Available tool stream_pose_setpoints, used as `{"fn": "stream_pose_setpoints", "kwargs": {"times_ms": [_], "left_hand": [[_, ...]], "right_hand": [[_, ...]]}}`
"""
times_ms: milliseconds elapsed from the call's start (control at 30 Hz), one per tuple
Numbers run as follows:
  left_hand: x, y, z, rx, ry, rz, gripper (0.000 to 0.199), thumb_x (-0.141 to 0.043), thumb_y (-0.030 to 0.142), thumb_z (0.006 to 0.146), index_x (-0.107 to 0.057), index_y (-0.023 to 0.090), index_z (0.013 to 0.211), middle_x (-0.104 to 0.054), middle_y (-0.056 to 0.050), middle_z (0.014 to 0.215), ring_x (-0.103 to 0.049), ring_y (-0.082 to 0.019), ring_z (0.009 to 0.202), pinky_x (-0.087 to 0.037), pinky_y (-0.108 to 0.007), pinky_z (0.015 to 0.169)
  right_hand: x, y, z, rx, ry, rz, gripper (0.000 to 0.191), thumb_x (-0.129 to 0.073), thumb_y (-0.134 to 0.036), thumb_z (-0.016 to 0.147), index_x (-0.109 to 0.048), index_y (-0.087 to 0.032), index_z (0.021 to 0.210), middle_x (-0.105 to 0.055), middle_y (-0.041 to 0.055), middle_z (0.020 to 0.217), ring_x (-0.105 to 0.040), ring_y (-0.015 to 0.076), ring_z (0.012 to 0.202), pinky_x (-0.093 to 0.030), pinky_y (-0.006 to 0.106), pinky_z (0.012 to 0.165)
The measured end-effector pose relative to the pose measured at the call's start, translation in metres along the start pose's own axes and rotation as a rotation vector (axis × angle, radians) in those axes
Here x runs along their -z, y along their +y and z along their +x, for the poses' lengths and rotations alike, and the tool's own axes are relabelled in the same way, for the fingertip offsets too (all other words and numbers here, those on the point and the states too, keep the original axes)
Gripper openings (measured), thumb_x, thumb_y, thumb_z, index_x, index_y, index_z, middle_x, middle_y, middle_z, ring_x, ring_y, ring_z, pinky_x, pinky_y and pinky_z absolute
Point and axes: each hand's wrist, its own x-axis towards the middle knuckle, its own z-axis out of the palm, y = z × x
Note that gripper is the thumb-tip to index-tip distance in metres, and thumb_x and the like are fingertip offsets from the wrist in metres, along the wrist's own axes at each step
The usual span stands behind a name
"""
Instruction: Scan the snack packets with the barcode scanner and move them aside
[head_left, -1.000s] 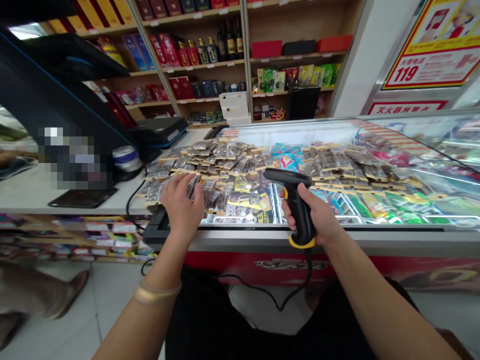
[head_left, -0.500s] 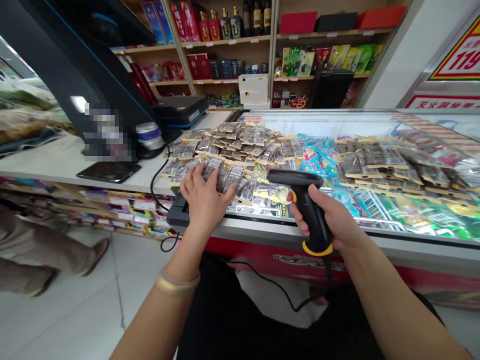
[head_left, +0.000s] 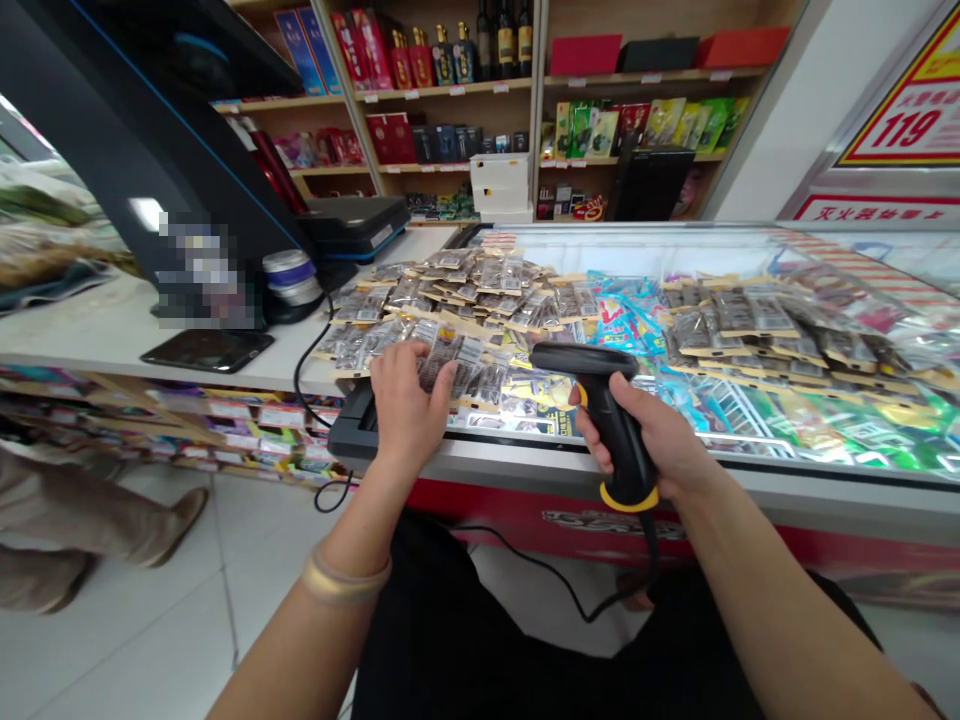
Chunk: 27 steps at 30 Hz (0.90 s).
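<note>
My right hand (head_left: 675, 445) is wrapped round the handle of a black and yellow barcode scanner (head_left: 624, 445). The scanner's head points left, over the glass top of a display freezer. On the near left part of that glass, my left hand (head_left: 407, 405) has its fingers and thumb curled about a small clear snack packet (head_left: 450, 352) with a white label. Its fingertips are partly hidden among the packets. Behind it lies a heap of similar packets (head_left: 495, 285) with tan cardboard edges; their dark contents are too small to name.
A second packet pile (head_left: 757, 325) covers the freezer's right side. To the left stand a checkout terminal (head_left: 127, 150), a phone (head_left: 208, 350) and tape rolls (head_left: 290, 277). The scanner's cable (head_left: 547, 565) hangs near my legs. Another person's legs (head_left: 90, 500) are at far left.
My left hand's fingers have drawn together from a spread pose and closed about a packet at the near edge of the heap. The scanner stays in my right hand. The view has shifted slightly.
</note>
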Motion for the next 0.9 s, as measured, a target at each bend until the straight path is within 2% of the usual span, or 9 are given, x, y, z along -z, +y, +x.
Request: {"fn": "stream_pose_setpoints", "kwargs": {"times_ms": [67, 167, 267, 333, 467, 600, 800, 900], "left_hand": [[0.0, 0.004, -0.001, 0.082, 0.054, -0.133, 0.028, -0.055, 0.047, 0.091, -0.052, 0.02, 0.097, -0.06, -0.005, 0.09, -0.061, -0.022, 0.09, -0.048, -0.04, 0.093], [-0.009, 0.016, -0.002, 0.166, 0.083, -0.357, 0.034, -0.056, 0.055, 0.091, -0.05, 0.022, 0.096, -0.056, 0.0, 0.081, -0.058, -0.017, 0.075, -0.051, -0.031, 0.077], [-0.027, 0.039, 0.003, 0.283, -0.045, -0.616, 0.033, -0.057, 0.054, 0.09, -0.048, 0.023, 0.099, -0.053, 0.004, 0.072, -0.052, -0.011, 0.054, -0.05, -0.026, 0.056], [-0.043, 0.057, 0.009, 0.345, -0.143, -0.775, 0.029, -0.06, 0.048, 0.089, -0.048, 0.024, 0.1, -0.057, 0.004, 0.072, -0.052, -0.01, 0.049, -0.049, -0.024, 0.048], [-0.071, 0.089, 0.017, 0.47, -0.251, -0.969, 0.028, -0.067, 0.032, 0.08, -0.047, 0.023, 0.098, -0.069, -0.002, 0.088, -0.067, -0.016, 0.071, -0.057, -0.028, 0.058], [-0.085, 0.098, 0.015, 0.597, -0.349, -0.953, 0.037, -0.072, 0.024, 0.069, -0.049, 0.022, 0.096, -0.072, -0.003, 0.088, -0.07, -0.02, 0.082, -0.059, -0.034, 0.071], [-0.081, 0.093, 0.012, 0.594, -0.404, -0.869, 0.04, -0.074, 0.026, 0.062, -0.05, 0.022, 0.094, -0.072, -0.001, 0.083, -0.071, -0.019, 0.081, -0.054, -0.035, 0.079], [-0.08, 0.093, 0.012, 0.594, -0.402, -0.863, 0.04, -0.073, 0.026, 0.062, -0.05, 0.022, 0.094, -0.072, -0.001, 0.083, -0.07, -0.019, 0.08, -0.054, -0.035, 0.081]], "right_hand": [[-0.002, 0.0, 0.0, 0.005, 0.003, 0.005, 0.062, -0.081, -0.069, 0.06, -0.062, -0.017, 0.087, -0.059, -0.0029, 0.057, -0.05, 0.0081, 0.039, -0.043, 0.019, 0.036], [-0.001, -0.001, -0.002, 0.038, 0.002, 0.027, 0.063, -0.082, -0.07, 0.058, -0.06, -0.017, 0.085, -0.059, -0.0034, 0.056, -0.05, 0.0079, 0.039, -0.043, 0.019, 0.035], [0.009, -0.004, -0.007, 0.075, 0.009, 0.031, 0.063, -0.082, -0.07, 0.059, -0.06, -0.017, 0.085, -0.059, -0.0033, 0.057, -0.05, 0.0077, 0.039, -0.043, 0.018, 0.036], [0.023, -0.009, -0.014, 0.101, 0.028, 0.009, 0.062, -0.081, -0.07, 0.061, -0.062, -0.017, 0.087, -0.06, -0.0028, 0.058, -0.051, 0.0078, 0.04, -0.043, 0.018, 0.036], [0.056, -0.019, -0.032, 0.124, 0.083, -0.051, 0.062, -0.08, -0.07, 0.063, -0.063, -0.017, 0.089, -0.06, -0.0019, 0.059, -0.051, 0.0083, 0.04, -0.043, 0.018, 0.036], [0.078, -0.024, -0.046, 0.105, 0.134, -0.094, 0.062, -0.08, -0.071, 0.062, -0.063, -0.016, 0.085, -0.059, -0.0014, 0.058, -0.05, 0.0083, 0.038, -0.042, 0.019, 0.035], [0.076, -0.023, -0.044, 0.076, 0.068, -0.145, 0.064, -0.078, -0.073, 0.064, -0.062, -0.015, 0.087, -0.059, -0.0012, 0.057, -0.05, 0.0082, 0.038, -0.041, 0.018, 0.035], [0.073, -0.024, -0.042, 0.042, 0.082, -0.169, 0.066, -0.078, -0.073, 0.063, -0.062, -0.014, 0.088, -0.059, -0.0015, 0.056, -0.05, 0.0081, 0.038, -0.042, 0.018, 0.035]]}}
